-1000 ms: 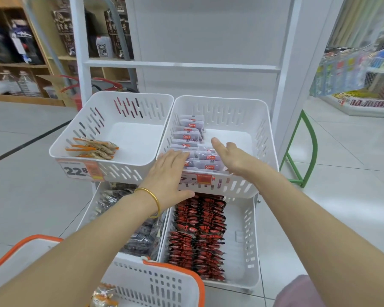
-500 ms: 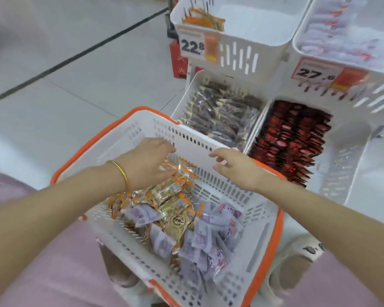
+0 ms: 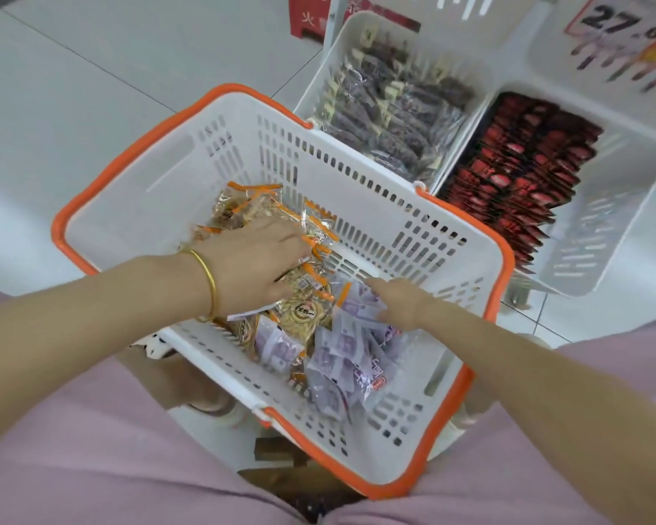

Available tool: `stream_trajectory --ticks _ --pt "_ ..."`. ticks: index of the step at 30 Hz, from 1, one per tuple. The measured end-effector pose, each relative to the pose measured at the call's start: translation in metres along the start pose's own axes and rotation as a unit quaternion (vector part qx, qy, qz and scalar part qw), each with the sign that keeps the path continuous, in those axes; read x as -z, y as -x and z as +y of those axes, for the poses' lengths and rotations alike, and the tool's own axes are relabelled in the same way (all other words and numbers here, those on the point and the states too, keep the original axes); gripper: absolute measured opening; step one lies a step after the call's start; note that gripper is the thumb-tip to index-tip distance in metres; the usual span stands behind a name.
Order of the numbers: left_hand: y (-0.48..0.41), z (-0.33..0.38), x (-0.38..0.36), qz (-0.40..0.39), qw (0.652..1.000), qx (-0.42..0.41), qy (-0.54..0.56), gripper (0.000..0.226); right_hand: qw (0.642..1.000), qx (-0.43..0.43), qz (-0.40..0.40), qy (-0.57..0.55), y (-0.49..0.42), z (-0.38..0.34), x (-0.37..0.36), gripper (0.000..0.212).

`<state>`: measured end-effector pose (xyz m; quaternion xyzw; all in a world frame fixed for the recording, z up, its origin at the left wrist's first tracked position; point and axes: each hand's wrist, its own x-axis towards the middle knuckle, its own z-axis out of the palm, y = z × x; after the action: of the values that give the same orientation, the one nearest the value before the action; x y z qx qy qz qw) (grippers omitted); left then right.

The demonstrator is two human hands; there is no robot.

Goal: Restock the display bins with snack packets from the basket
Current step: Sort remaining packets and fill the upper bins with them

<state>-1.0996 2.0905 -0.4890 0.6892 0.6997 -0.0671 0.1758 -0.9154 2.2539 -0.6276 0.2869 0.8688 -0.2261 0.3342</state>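
Observation:
The white basket with an orange rim [image 3: 502,267] sits in front of my lap, holding orange-trimmed snack packets [image 3: 250,206] at its far side and purple-white packets [image 3: 341,354] nearer me. My left hand [image 3: 254,267], with a gold bangle, reaches into the pile, its fingers curled down around orange-trimmed packets. My right hand [image 3: 402,301] rests on the purple-white packets with its fingers stretched out. Beyond the basket stand the lower display bins: one with dark packets [image 3: 394,96] and one with red packets [image 3: 519,164].
An upper white bin with a 27.6 price tag [image 3: 614,20] overhangs at the top right. A red object [image 3: 307,13] stands on the grey tiled floor behind the rack. My pink clothing [image 3: 91,449] fills the bottom of the view.
My view has dropped from the upper bins to the basket. Both hands left the upper right bin and came down into the basket, the left onto orange-trimmed packets, the right onto purple-white ones.

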Motion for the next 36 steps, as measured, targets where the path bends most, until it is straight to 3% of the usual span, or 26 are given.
stream_trajectory --ticks 2,7,11,15,17,19,22,26,31,36 --pt "-0.001 0.004 0.002 -0.001 1.000 -0.003 0.001 0.054 1.000 -0.010 0.016 0.005 -0.003 -0.001 -0.006 0.059" --pt "-0.009 0.016 0.000 -0.032 0.999 0.004 -0.007 0.056 0.996 0.004 0.054 0.065 -0.001 -0.007 -0.004 0.014" --pt "-0.018 0.026 -0.003 -0.039 0.999 -0.003 -0.001 0.055 0.993 0.032 0.110 0.006 0.007 -0.006 0.012 0.015" --pt "-0.026 0.036 -0.004 -0.045 0.999 -0.010 0.006 0.054 0.995 0.037 0.027 -0.092 0.011 -0.004 0.006 0.044" --pt "-0.028 0.040 -0.003 -0.047 0.999 -0.018 0.003 0.053 0.998 0.015 -0.010 -0.061 0.011 -0.007 -0.002 0.057" --pt "-0.029 0.041 -0.003 -0.043 0.999 -0.025 0.002 0.053 1.000 0.005 -0.018 -0.008 0.009 -0.010 -0.006 0.050" --pt "-0.031 0.042 -0.004 -0.043 0.999 -0.024 0.007 0.054 0.998 -0.006 0.014 0.054 0.008 -0.013 -0.005 0.018" --pt "-0.034 0.041 -0.003 -0.037 0.999 -0.022 0.016 0.054 0.996 -0.037 0.045 0.069 0.008 -0.010 -0.006 0.035" --pt "-0.035 0.042 0.000 -0.031 0.999 -0.017 0.024 0.055 0.992 -0.013 0.105 0.067 0.008 -0.013 -0.005 0.011" --pt "-0.035 0.043 -0.003 -0.012 0.999 -0.019 0.034 0.064 0.974 0.066 0.197 -0.085 0.038 -0.001 0.030 0.018"
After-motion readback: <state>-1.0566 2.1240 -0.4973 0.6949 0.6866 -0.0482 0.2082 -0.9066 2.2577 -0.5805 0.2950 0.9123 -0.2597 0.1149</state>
